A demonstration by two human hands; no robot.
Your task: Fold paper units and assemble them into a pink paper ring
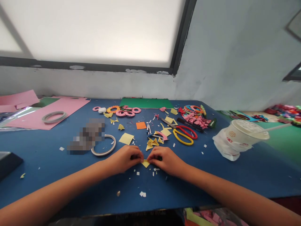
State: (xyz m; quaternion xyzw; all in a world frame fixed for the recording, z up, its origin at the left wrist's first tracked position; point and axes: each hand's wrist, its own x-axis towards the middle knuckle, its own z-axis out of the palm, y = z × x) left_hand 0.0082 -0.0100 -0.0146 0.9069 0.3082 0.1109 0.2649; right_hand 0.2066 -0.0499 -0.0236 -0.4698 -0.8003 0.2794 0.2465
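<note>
My left hand (125, 158) and my right hand (166, 160) meet on the blue table (70, 182), fingers pinched together on one small yellow paper piece (145, 163) between them. Only its lower corner shows below the fingertips. Just beyond lie several folded yellow paper bits (154, 142) and a flat yellow square (126, 138). A white tape ring (103, 145) rests left of my left hand.
Red and yellow scissors (184, 135) lie beyond my right hand. A lidded plastic cup with a straw (244, 133) stands at right on a bag. Pink and orange paper flowers (122, 110), pink sheets (47, 114), a green sheet (147, 103) and an orange square (141, 125) are farther back.
</note>
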